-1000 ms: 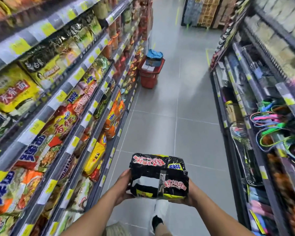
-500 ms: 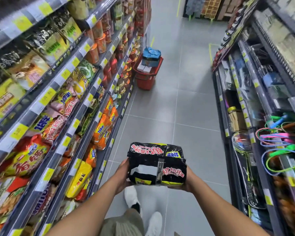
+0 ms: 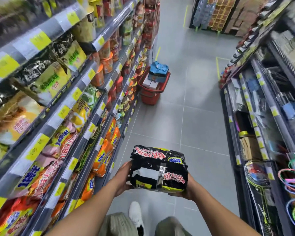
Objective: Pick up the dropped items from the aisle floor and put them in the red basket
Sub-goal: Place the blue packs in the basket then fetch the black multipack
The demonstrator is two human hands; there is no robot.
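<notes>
Pack: we hold the black noodle pack in the air over the grey floor, clasped between both hands.
Left hand: our left hand grips the pack's left end, fingers curled against its edge.
Right hand: our right hand cups the lower right corner from beneath, fingers largely hidden.
Basket: the red basket stands on the floor well ahead of the pack, just beside the left shelves, with a blue pack piled on top.
</notes>
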